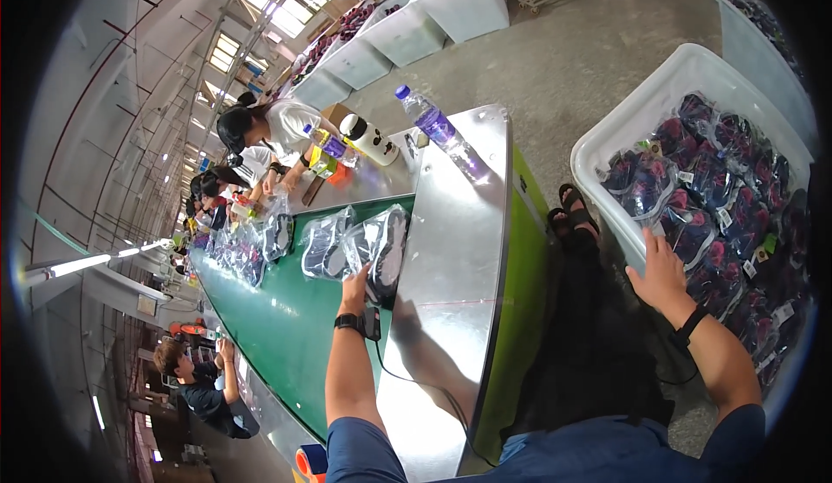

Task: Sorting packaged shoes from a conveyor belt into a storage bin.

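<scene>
My left hand (pixel 354 290) is closed at the near end of a clear plastic bag holding a pair of shoes (pixel 386 244), soles facing up. Its fingertips are partly hidden against the bag. Another bagged pair of shoes (pixel 327 244) lies just left of it on the green conveyor belt (pixel 286 318). My right hand (pixel 660 273) is open, fingers apart and nothing held, at the near side of a white plastic bin (pixel 598 140). Inside the bin are many bagged dark shoes with pink parts (pixel 719 184), some with white tags.
A metal table end (pixel 459 249) borders the belt and carries a water bottle (pixel 440 132) and a black-capped white flask (pixel 368 139). A cable (pixel 442 388) crosses it. Co-workers (pixel 286 127) stand along the belt beside more bagged shoes (pixel 238 253). Other white bins (pixel 468 6) stand behind.
</scene>
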The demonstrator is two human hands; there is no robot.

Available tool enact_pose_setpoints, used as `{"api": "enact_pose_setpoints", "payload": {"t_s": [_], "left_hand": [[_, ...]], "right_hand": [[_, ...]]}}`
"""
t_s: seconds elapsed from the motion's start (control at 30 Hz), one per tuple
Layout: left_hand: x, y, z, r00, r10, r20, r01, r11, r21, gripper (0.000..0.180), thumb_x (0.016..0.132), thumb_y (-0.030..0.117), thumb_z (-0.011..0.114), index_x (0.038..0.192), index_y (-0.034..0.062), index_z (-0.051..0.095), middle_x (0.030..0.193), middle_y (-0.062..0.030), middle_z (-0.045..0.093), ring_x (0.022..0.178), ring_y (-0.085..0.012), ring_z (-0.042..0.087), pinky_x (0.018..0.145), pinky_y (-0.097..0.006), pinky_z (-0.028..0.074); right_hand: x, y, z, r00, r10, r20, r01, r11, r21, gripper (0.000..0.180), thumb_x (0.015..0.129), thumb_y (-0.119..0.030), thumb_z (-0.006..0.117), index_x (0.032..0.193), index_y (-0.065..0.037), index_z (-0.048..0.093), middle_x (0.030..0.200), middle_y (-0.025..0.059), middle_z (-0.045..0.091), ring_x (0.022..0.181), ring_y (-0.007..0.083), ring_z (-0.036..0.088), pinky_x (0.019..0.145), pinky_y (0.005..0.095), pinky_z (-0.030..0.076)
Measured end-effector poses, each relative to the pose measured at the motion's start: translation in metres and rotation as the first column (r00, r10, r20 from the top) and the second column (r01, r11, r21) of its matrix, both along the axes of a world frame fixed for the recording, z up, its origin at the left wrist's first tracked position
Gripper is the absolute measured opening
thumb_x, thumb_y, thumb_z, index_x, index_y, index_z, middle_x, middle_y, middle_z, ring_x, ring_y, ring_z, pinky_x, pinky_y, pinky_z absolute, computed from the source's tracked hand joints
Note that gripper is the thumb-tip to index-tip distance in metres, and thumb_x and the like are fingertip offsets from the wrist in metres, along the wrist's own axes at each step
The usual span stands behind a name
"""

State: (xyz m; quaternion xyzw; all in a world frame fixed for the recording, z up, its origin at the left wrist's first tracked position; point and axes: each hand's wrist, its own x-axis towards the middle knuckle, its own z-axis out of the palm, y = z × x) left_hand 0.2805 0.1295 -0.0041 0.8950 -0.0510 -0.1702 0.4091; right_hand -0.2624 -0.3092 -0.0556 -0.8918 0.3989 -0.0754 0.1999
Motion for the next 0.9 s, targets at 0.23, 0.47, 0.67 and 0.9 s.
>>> {"api": "enact_pose_setpoints", "payload": {"t_s": [0.23, 0.47, 0.67, 0.9], "left_hand": [[-0.115, -0.005, 0.001, 0.902, 0.212, 0.377, 0.039, 0.829, -0.558, 0.084, 0.086, 0.001, 0.082, 0.152, 0.0027, 0.030, 0.136, -0.0086, 0.052, 0.123, -0.0203, 0.056, 0.101, -0.033, 0.049], [-0.165, 0.065, 0.009, 0.962, -0.047, 0.269, 0.214, 0.743, -0.634, 0.034, 0.096, 0.001, 0.063, 0.127, 0.0063, 0.050, 0.126, -0.0049, 0.054, 0.114, -0.0153, 0.055, 0.098, -0.030, 0.049], [-0.222, 0.035, 0.036, 1.000, -0.003, 0.011, 0.008, 0.825, -0.565, 0.054, 0.107, 0.017, 0.059, 0.155, 0.0054, 0.035, 0.130, -0.0109, 0.058, 0.113, -0.0166, 0.061, 0.093, -0.032, 0.052], [-0.238, -0.004, 0.033, 0.980, -0.141, -0.141, -0.007, 0.685, -0.728, 0.069, 0.096, 0.007, 0.061, 0.159, 0.0046, 0.031, 0.139, -0.0177, 0.058, 0.115, -0.0247, 0.064, 0.098, -0.037, 0.056]], "right_hand": [[-0.001, -0.003, -0.008, 0.999, 0.023, 0.039, -0.022, 0.999, -0.029, 0.085, 0.086, -0.029, 0.079, 0.154, 0.000, 0.035, 0.130, 0.0216, 0.055, 0.124, 0.0408, 0.057, 0.104, 0.0492, 0.049], [0.010, -0.005, -0.011, 0.995, 0.093, 0.024, -0.090, 0.991, -0.100, 0.083, 0.090, -0.030, 0.076, 0.156, -0.004, 0.034, 0.133, 0.0222, 0.056, 0.126, 0.0423, 0.057, 0.102, 0.0500, 0.051], [0.011, -0.004, -0.010, 0.998, 0.062, -0.008, -0.062, 0.997, -0.046, 0.082, 0.092, -0.032, 0.074, 0.157, -0.003, 0.033, 0.139, 0.0228, 0.054, 0.128, 0.0425, 0.057, 0.102, 0.0512, 0.052], [0.005, 0.000, -0.005, 0.999, 0.038, 0.030, -0.037, 0.999, -0.014, 0.079, 0.092, -0.033, 0.074, 0.155, -0.003, 0.037, 0.138, 0.0218, 0.056, 0.128, 0.0416, 0.058, 0.102, 0.0517, 0.052]]}}
